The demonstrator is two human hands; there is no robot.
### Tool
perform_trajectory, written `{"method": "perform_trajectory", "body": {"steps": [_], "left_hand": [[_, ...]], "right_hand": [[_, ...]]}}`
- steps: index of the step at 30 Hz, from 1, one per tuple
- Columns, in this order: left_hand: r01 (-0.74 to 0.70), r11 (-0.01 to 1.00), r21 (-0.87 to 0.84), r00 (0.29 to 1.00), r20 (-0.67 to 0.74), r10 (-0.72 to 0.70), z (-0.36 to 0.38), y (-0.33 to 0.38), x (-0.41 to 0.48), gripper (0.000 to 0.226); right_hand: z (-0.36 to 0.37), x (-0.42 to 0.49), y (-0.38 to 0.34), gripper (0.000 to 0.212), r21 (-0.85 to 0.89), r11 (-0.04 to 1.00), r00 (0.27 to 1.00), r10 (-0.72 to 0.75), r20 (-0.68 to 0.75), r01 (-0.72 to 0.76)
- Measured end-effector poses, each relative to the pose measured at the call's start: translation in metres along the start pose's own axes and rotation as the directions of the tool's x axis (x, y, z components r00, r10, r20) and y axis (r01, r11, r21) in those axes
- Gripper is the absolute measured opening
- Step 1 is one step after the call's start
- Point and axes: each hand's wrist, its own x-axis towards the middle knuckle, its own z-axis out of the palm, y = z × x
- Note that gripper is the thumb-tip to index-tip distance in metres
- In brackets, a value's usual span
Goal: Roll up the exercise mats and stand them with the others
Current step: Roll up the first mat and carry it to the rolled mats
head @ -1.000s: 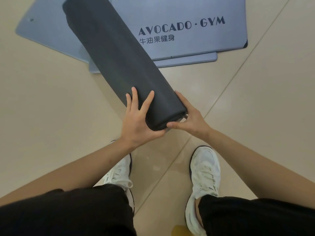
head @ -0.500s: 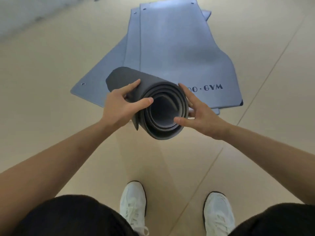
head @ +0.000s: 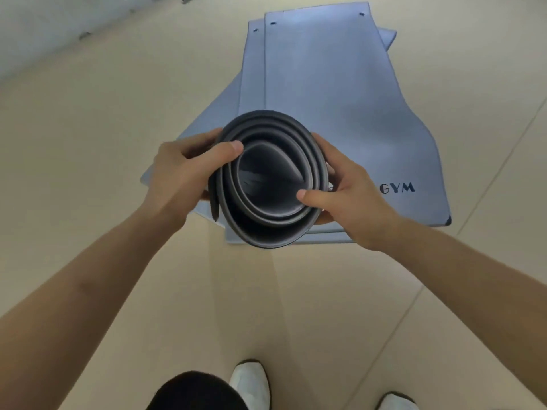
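Observation:
A dark grey rolled mat (head: 268, 229) stands on end in front of me, its spiral open end facing the camera. My left hand (head: 180, 173) grips its left side, thumb hooked over the rim and fingers curled behind. My right hand (head: 352, 196) holds the right side, thumb on the rim and fingers wrapped round the outside. Behind it, several flat blue-grey mats (head: 331, 93) lie stacked on the floor, the top one printed "GYM".
Beige tiled floor (head: 88, 143) surrounds the mats. A pale wall base (head: 44, 28) runs along the upper left. My white shoes (head: 251, 380) stand at the bottom edge, below the roll.
The rolled mat rose from lying slanted on the floor to standing upright with its end toward me. Both hands shifted up to its rim. My view backed away from the flat mats.

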Motion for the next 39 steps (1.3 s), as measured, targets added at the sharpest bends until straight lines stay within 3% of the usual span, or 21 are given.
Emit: {"method": "perform_trajectory", "body": {"steps": [6, 11, 13, 18, 25, 32, 39], "left_hand": [[0.195, 0.976, -0.100, 0.981, 0.028, -0.193, -0.031, 0.041, -0.028, 0.035], [0.344, 0.934, -0.102, 0.937, 0.107, -0.333, -0.076, 0.109, -0.080, 0.046], [0.410, 0.908, -0.083, 0.910, 0.103, -0.401, -0.090, 0.135, -0.108, 0.063], [0.546, 0.827, -0.129, 0.838, 0.083, -0.540, -0.137, 0.197, -0.185, 0.067], [0.633, 0.734, -0.245, 0.768, 0.080, -0.636, -0.228, 0.250, -0.263, 0.067], [0.568, 0.755, -0.327, 0.794, -0.024, -0.607, -0.322, 0.266, -0.271, 0.070], [0.464, 0.836, -0.292, 0.844, -0.142, -0.518, -0.417, 0.270, -0.199, 0.075]], "right_hand": [[0.038, -0.004, -0.070, 0.086, -0.004, 0.981, 0.976, 0.191, -0.107, -0.192], [0.064, -0.041, -0.160, 0.086, -0.009, 0.920, 0.918, 0.390, -0.069, -0.392], [0.074, -0.056, -0.203, 0.086, -0.061, 0.886, 0.888, 0.458, -0.037, -0.459], [0.107, -0.087, -0.306, 0.088, -0.293, 0.763, 0.783, 0.618, 0.066, -0.577], [0.195, -0.108, -0.412, 0.089, -0.512, 0.685, 0.708, 0.679, 0.193, -0.518], [0.285, -0.079, -0.462, 0.095, -0.609, 0.718, 0.768, 0.583, 0.264, -0.336], [0.361, 0.024, -0.481, 0.088, -0.569, 0.795, 0.811, 0.466, 0.353, -0.209]]}}
